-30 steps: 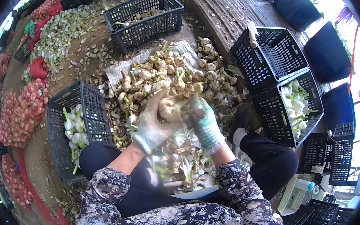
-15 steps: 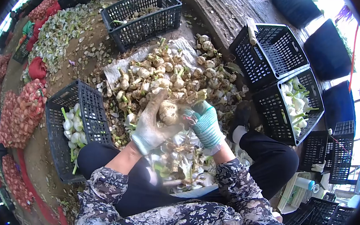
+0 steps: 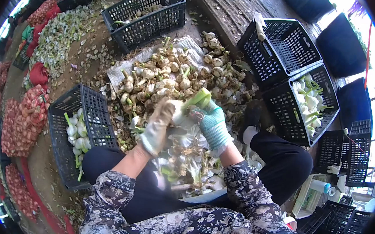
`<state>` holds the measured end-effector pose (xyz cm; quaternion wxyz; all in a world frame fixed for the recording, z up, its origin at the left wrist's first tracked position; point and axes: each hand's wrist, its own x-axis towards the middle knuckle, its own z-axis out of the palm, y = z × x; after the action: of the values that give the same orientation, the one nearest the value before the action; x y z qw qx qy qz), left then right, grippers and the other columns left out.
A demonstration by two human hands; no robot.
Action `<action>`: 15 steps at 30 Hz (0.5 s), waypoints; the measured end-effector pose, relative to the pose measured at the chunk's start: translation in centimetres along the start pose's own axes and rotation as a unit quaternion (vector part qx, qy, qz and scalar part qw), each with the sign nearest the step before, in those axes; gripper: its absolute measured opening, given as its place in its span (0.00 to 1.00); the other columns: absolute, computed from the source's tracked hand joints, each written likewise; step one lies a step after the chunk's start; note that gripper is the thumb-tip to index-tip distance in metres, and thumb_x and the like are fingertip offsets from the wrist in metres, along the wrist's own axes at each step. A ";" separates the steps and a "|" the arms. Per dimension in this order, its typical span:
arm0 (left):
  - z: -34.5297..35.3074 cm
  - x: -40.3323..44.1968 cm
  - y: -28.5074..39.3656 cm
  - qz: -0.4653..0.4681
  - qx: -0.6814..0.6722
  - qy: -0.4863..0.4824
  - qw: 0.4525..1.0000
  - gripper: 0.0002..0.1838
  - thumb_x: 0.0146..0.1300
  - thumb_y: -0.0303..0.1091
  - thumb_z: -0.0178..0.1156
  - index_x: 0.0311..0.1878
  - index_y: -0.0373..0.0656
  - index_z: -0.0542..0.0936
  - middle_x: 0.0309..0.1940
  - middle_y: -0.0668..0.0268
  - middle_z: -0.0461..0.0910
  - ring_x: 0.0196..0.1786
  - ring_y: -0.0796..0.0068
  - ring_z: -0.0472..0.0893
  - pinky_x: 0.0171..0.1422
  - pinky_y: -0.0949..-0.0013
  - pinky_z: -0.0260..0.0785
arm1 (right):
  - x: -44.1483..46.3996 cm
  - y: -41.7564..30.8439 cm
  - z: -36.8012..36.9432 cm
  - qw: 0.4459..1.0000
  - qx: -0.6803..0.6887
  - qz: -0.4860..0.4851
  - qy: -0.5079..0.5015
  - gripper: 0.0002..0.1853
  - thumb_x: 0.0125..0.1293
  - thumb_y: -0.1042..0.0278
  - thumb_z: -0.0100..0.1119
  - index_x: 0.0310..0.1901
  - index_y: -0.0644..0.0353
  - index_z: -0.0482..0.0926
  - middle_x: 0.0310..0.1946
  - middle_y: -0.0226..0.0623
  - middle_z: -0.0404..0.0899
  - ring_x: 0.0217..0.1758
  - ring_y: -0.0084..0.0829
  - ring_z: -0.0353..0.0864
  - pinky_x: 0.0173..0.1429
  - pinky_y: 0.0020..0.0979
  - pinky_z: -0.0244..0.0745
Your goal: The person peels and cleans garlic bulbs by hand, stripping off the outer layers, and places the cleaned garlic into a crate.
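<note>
Both my hands wear gloves and meet over the pile in front of me. My left hand (image 3: 156, 125), its glove soiled brown at the fingers, is closed on a garlic bulb (image 3: 178, 112) that looks white and peeled. The fingers of my right hand (image 3: 212, 124), in a pale green glove, wrap round the bulb's green stem (image 3: 199, 98); something small and reddish shows at those fingers, too unclear to name. Beyond the hands lies a heap of unpeeled garlic (image 3: 174, 69) on a pale sheet (image 3: 116, 76). Loose peelings (image 3: 192, 162) lie below my hands, between my legs.
On the left stands a black crate (image 3: 64, 168) with white bulbs; another crate (image 3: 148, 29) is at the front. To the right are an empty-looking crate (image 3: 291, 48) with a wooden-handled tool (image 3: 260, 29) on its rim and a crate of peeled garlic (image 3: 306, 105). Red net sacks (image 3: 24, 120) stand far left.
The brown, papery bulb between my hands now looks white, and its green stem shows upright. My left hand has turned and its fingers have closed further round the bulb.
</note>
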<state>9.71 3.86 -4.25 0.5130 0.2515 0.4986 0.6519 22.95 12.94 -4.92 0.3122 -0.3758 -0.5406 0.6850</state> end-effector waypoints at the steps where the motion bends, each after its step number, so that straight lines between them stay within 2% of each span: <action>1: 0.0 -0.2 -0.1 0.085 0.091 -0.006 0.992 0.25 0.64 0.40 0.54 0.61 0.37 0.66 0.42 0.61 0.76 0.42 0.72 0.78 0.50 0.66 0.72 | 0.3 0.3 0.2 0.998 -0.033 -0.046 0.024 0.13 0.56 0.75 0.64 0.43 0.65 0.77 0.34 0.30 0.78 0.37 0.19 0.74 0.42 0.24 0.72; 2: 0.3 -0.1 -0.3 0.097 0.212 0.059 0.971 0.28 0.60 0.27 0.57 0.64 0.35 0.62 0.47 0.61 0.75 0.49 0.74 0.76 0.56 0.68 0.69 | 0.3 0.6 0.5 0.986 -0.075 -0.144 0.035 0.10 0.55 0.76 0.64 0.40 0.63 0.79 0.30 0.29 0.77 0.34 0.20 0.74 0.42 0.25 0.72; 5: -0.4 -0.6 2.3 -0.025 0.015 -0.043 0.999 0.29 0.58 0.25 0.61 0.62 0.33 0.64 0.51 0.56 0.75 0.52 0.74 0.75 0.56 0.72 0.71 | -1.9 -4.0 0.2 0.986 -0.123 -0.112 -0.023 0.10 0.54 0.77 0.64 0.40 0.64 0.79 0.32 0.29 0.79 0.35 0.20 0.75 0.41 0.25 0.72; 6: -1.4 -0.3 2.2 -0.046 -0.024 -0.085 0.995 0.28 0.57 0.25 0.62 0.61 0.32 0.66 0.50 0.56 0.76 0.52 0.72 0.76 0.59 0.67 0.69 | -2.1 -4.2 -0.4 0.998 -0.019 -0.033 -0.043 0.11 0.54 0.78 0.63 0.40 0.64 0.79 0.34 0.31 0.80 0.36 0.20 0.75 0.41 0.24 0.72; 7: -1.8 -0.2 2.3 -0.084 -0.071 -0.124 0.986 0.29 0.57 0.27 0.62 0.62 0.33 0.65 0.50 0.58 0.76 0.52 0.72 0.76 0.59 0.67 0.68 | -2.7 -5.7 -0.9 0.997 0.026 0.024 -0.062 0.09 0.56 0.77 0.61 0.41 0.64 0.79 0.36 0.32 0.81 0.37 0.20 0.77 0.43 0.24 0.74; 8: -2.0 -0.2 2.4 -0.121 -0.119 -0.162 0.972 0.30 0.57 0.29 0.62 0.62 0.33 0.64 0.51 0.60 0.75 0.52 0.71 0.76 0.60 0.67 0.68 | -2.6 -6.0 -1.5 0.987 0.127 0.055 -0.087 0.09 0.59 0.74 0.60 0.42 0.64 0.79 0.36 0.32 0.81 0.37 0.22 0.78 0.44 0.24 0.74; 9: -2.0 -0.2 2.3 -0.157 -0.167 -0.198 0.953 0.31 0.57 0.30 0.62 0.63 0.34 0.63 0.51 0.63 0.75 0.51 0.71 0.76 0.61 0.67 0.67 | -2.6 -6.3 -2.4 0.964 0.225 0.084 -0.112 0.10 0.61 0.71 0.59 0.43 0.64 0.79 0.36 0.33 0.81 0.38 0.25 0.79 0.45 0.24 0.75; 10: -1.3 -0.2 2.2 -0.138 -0.178 -0.229 0.947 0.33 0.57 0.34 0.63 0.64 0.35 0.62 0.51 0.63 0.76 0.52 0.70 0.76 0.60 0.67 0.69 | -0.7 1.4 -6.3 0.885 0.414 0.095 -0.188 0.13 0.60 0.66 0.60 0.45 0.64 0.78 0.39 0.34 0.80 0.42 0.29 0.79 0.47 0.27 0.76; 11: -1.0 0.0 2.0 -0.149 -0.184 -0.234 0.943 0.35 0.56 0.36 0.64 0.64 0.35 0.61 0.52 0.61 0.75 0.52 0.70 0.77 0.56 0.68 0.72 | -0.9 2.1 -4.9 0.867 0.478 0.130 -0.048 0.13 0.57 0.66 0.61 0.43 0.63 0.78 0.43 0.36 0.78 0.47 0.30 0.77 0.48 0.29 0.77; 12: -0.4 0.1 2.5 -0.135 -0.186 -0.209 0.951 0.36 0.55 0.37 0.65 0.64 0.36 0.61 0.52 0.61 0.75 0.51 0.70 0.78 0.53 0.68 0.73 | -0.4 3.7 -4.0 0.926 0.373 0.052 0.027 0.13 0.57 0.65 0.60 0.42 0.63 0.77 0.44 0.35 0.78 0.47 0.30 0.77 0.48 0.30 0.77; 14: -0.4 -0.4 3.1 -0.135 -0.201 -0.181 0.953 0.37 0.53 0.37 0.67 0.64 0.40 0.61 0.51 0.61 0.74 0.47 0.69 0.79 0.45 0.68 0.77 | 0.6 4.1 -4.5 0.863 0.482 0.017 -0.152 0.14 0.61 0.61 0.60 0.42 0.63 0.77 0.41 0.34 0.77 0.44 0.27 0.77 0.46 0.30 0.76; 15: 0.2 -0.5 2.8 -0.110 -0.111 -0.150 0.976 0.39 0.51 0.36 0.69 0.64 0.40 0.61 0.49 0.63 0.75 0.46 0.70 0.79 0.46 0.70 0.75 | -1.4 -1.1 -3.2 0.928 0.350 0.092 -0.085 0.16 0.62 0.60 0.60 0.44 0.64 0.77 0.38 0.32 0.77 0.40 0.24 0.77 0.44 0.28 0.75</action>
<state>8.94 3.53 -1.53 0.6753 0.2316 0.3651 0.5975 26.45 13.69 -4.07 0.3127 -0.2308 -0.2542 0.8856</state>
